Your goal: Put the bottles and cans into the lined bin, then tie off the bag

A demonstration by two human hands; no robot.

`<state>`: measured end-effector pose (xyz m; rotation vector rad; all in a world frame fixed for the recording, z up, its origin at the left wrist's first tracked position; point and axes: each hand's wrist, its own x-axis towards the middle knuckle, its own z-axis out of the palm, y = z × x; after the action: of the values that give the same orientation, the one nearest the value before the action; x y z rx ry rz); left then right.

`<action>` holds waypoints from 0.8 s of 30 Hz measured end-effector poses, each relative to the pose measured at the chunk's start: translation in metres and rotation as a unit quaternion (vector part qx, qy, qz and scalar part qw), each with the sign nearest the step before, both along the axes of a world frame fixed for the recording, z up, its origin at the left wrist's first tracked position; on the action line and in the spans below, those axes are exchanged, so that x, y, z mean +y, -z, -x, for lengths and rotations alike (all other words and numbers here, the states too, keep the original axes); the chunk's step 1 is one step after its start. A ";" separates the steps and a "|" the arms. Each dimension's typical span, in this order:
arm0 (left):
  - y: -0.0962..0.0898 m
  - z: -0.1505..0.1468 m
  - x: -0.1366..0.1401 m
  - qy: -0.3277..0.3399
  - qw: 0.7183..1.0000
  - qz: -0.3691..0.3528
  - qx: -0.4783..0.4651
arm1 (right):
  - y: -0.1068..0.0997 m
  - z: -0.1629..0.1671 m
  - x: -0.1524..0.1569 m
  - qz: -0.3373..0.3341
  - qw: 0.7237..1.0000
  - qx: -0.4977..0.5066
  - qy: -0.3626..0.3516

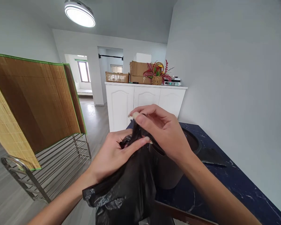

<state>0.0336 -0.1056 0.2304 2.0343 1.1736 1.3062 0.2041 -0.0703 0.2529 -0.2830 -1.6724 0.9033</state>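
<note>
A black plastic bag [133,187] hangs in front of me, its top gathered and twisted between my two hands. My left hand [117,153] is closed around the gathered neck, thumb pressed along it. Just above, my right hand [161,128] pinches the upper end of the bag between thumb and fingers. Behind the bag and partly hidden by my right forearm stands a dark round bin [168,175] on a dark blue marbled tabletop [243,193]. A flat piece of black material [210,156] lies beside the bin, to its right.
On the left, a bamboo mat [35,103] drapes over a metal rack [61,162]. A white cabinet [121,103] stands ahead, bearing a woven basket [117,77], a cardboard box [140,70] and a flower basket [156,80]. A bare wall [236,78] borders the table on the right.
</note>
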 end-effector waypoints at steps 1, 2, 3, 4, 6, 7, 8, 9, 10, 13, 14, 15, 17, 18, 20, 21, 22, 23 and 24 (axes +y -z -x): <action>-0.001 0.000 0.000 -0.004 1.000 -0.004 -0.005 | 0.004 -0.002 0.000 0.000 1.000 0.003 -0.013; -0.002 0.001 0.001 -0.004 1.000 -0.005 -0.013 | 0.009 -0.004 0.000 0.002 1.000 0.000 -0.029; -0.003 0.001 0.000 0.000 1.000 -0.003 -0.020 | 0.015 -0.005 -0.001 0.008 0.999 -0.012 -0.043; -0.005 0.002 0.000 0.008 1.000 0.000 -0.027 | 0.021 -0.006 -0.002 0.019 0.998 -0.034 -0.051; -0.007 0.005 -0.001 0.023 0.999 0.003 -0.033 | 0.034 -0.006 -0.003 0.051 0.994 -0.088 -0.041; -0.007 0.008 -0.001 0.024 0.999 0.000 -0.031 | 0.039 -0.005 -0.004 0.064 0.992 -0.109 -0.028; -0.007 0.010 0.000 0.021 0.999 -0.008 -0.024 | 0.043 -0.003 -0.005 0.069 0.990 -0.123 -0.022; -0.007 0.012 0.000 0.017 1.000 -0.019 -0.012 | 0.046 0.000 -0.006 0.067 0.988 -0.134 -0.024; -0.006 0.015 0.001 0.011 0.999 -0.030 0.000 | 0.048 0.002 -0.006 0.060 0.988 -0.142 -0.030; -0.005 0.019 0.003 -0.001 0.999 -0.047 0.017 | 0.055 0.008 -0.005 0.033 0.986 -0.163 -0.018; -0.005 0.020 0.002 -0.004 0.999 -0.041 0.011 | 0.057 0.008 -0.004 0.031 0.985 -0.168 0.000; -0.006 0.020 0.002 -0.008 0.999 -0.031 0.000 | 0.059 0.008 -0.004 0.032 0.985 -0.168 0.022; -0.007 0.019 0.000 -0.026 0.999 -0.003 -0.037 | 0.064 0.007 -0.003 0.046 0.986 -0.149 0.057; -0.007 0.020 -0.002 -0.036 0.997 0.012 -0.061 | 0.065 0.006 -0.004 0.063 0.988 -0.128 0.064; -0.007 0.022 -0.003 -0.054 0.991 0.035 -0.117 | 0.067 0.004 -0.006 0.118 0.990 -0.063 0.045; -0.006 0.025 -0.003 -0.057 0.986 0.044 -0.150 | 0.067 0.003 -0.007 0.152 0.988 -0.023 0.019; -0.005 0.027 -0.002 -0.054 0.979 0.053 -0.189 | 0.067 0.002 -0.008 0.185 0.982 0.021 -0.014; -0.004 0.030 -0.001 -0.047 0.969 0.064 -0.232 | 0.067 0.002 -0.008 0.213 0.974 0.066 -0.048; -0.003 0.033 0.001 -0.039 0.956 0.073 -0.280 | 0.068 0.001 -0.009 0.236 0.962 0.110 -0.083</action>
<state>0.0009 -0.1049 0.2338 1.3845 1.0450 1.6356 0.2027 -0.0789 0.1848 -0.3518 -1.2734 1.4073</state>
